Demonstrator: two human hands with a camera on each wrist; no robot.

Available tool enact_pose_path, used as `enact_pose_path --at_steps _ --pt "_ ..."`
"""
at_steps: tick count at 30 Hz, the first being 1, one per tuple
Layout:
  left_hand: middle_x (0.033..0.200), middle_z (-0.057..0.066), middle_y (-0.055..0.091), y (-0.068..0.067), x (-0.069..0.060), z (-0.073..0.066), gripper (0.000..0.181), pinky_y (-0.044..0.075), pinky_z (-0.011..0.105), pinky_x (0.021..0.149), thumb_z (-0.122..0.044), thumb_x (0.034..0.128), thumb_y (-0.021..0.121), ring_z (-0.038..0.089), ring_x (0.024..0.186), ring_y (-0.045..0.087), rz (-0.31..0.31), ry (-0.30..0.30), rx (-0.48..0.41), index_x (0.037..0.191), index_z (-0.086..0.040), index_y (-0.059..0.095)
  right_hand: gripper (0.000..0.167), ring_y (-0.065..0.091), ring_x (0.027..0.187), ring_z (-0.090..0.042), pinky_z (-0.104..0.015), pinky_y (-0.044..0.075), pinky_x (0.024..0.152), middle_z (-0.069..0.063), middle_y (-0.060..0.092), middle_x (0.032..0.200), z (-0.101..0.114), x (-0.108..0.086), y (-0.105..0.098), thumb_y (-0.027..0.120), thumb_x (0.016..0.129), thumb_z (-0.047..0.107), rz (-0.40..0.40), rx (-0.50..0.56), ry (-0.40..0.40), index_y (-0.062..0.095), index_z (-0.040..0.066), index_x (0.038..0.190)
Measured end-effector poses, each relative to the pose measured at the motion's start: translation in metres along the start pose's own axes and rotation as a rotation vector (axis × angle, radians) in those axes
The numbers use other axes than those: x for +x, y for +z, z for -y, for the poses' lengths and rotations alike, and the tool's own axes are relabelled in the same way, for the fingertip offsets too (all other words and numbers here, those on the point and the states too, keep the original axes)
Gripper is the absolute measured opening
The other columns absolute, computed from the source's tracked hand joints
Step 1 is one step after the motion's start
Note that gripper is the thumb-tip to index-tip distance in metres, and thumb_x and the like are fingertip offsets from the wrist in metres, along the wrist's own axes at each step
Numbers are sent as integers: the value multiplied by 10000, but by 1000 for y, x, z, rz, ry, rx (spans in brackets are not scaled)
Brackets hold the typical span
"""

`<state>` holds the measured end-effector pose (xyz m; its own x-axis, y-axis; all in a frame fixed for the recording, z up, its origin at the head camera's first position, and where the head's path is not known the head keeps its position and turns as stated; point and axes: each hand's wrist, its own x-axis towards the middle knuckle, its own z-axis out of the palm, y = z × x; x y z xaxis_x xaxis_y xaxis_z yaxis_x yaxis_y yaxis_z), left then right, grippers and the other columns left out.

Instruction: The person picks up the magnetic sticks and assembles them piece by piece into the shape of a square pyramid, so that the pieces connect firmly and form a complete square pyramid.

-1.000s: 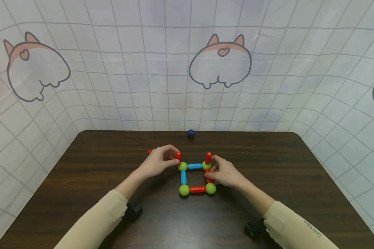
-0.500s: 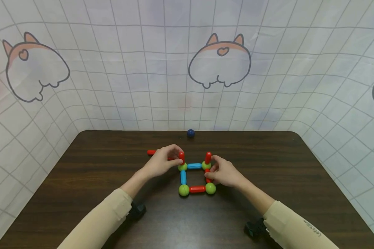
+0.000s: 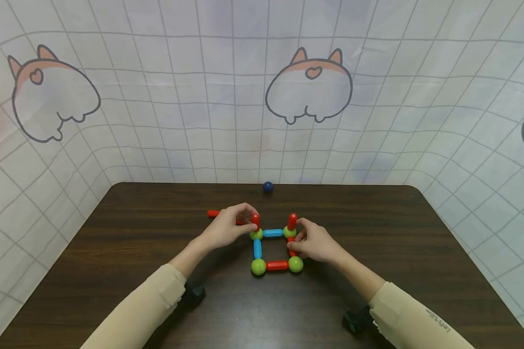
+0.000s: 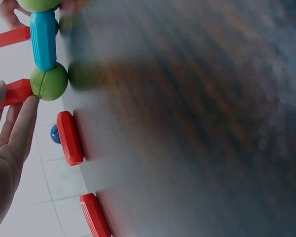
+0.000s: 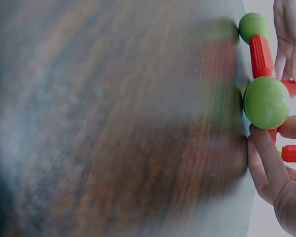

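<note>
- Well, the left hand [image 3: 224, 227] pinches a red stick [image 3: 255, 221], which stands up on the far left green ball [image 3: 256, 235].
- The right hand [image 3: 316, 241] grips the side stick [image 3: 292, 248], the red one on the right of the square. That square lies flat on the tabletop [image 3: 262, 310], near the middle.
- To do this bit well, I think the left hand should press the red stick straight down on the middle of the ball, not on its edge.
- The right hand should hold the square firm, so it can't slide.
- It seems best to let go softly, because a quick tug could tip the stick or pull the ball off.
- Green balls: four, one at each corner.
- Blue sticks [image 3: 272, 233]: two, at the far side and the left side.
- Red sticks: six. Two lie in the square, two stand up on the far balls, and two loose sticks [image 4: 70, 138] lie to the left, partly behind the left hand from above.
- Blue ball [image 3: 268, 187]: one, alone near the back edge.
</note>
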<state>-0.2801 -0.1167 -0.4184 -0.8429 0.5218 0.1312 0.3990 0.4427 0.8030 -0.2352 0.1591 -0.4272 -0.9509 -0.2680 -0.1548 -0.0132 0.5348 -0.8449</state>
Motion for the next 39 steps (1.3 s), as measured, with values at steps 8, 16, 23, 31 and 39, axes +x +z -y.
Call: enact_pose_path --at_steps 8,16,23,31,39 --pt "1023 -8 679 -1 0 -1 273 550 379 885 -138 948 766 179 987 651 12 -2 -4 1190 -118 641 553 684 661 -204 -349 602 640 -107 649 901 -1 0 0 758 919 68 -1 1 2 472 -43 1379" --pt "1040 -7 682 -1 1 0 275 544 395 924 -137 946 767 182 1013 654 28 19 -6 1189 -123 639 549 681 662 -203 -349 604 642 -111 644 906 -1 1 0 763 916 68 -8 6 8 467 -45 1365" --pt "1042 -5 682 -1 2 1 277 544 393 916 -131 949 763 185 1019 651 25 12 -15 1197 -123 639 542 682 652 -206 -347 602 642 -107 643 895 -1 1 0 767 914 70 -6 4 9 470 -44 1353" --pt "1120 15 679 -1 1 1 332 527 404 954 -120 949 762 190 1058 645 21 -3 -45 1252 -114 626 533 716 676 -208 -347 603 665 -154 635 1037 -2 -3 0 806 894 98 -47 -1 49 498 -36 1308" --pt "1149 22 683 -8 -4 4 337 519 409 934 -161 979 733 174 1056 641 7 -15 -22 1288 -73 630 427 731 710 -244 -371 610 648 -243 601 1243 -7 -5 -9 689 977 81 -4 24 -28 524 -16 1358"
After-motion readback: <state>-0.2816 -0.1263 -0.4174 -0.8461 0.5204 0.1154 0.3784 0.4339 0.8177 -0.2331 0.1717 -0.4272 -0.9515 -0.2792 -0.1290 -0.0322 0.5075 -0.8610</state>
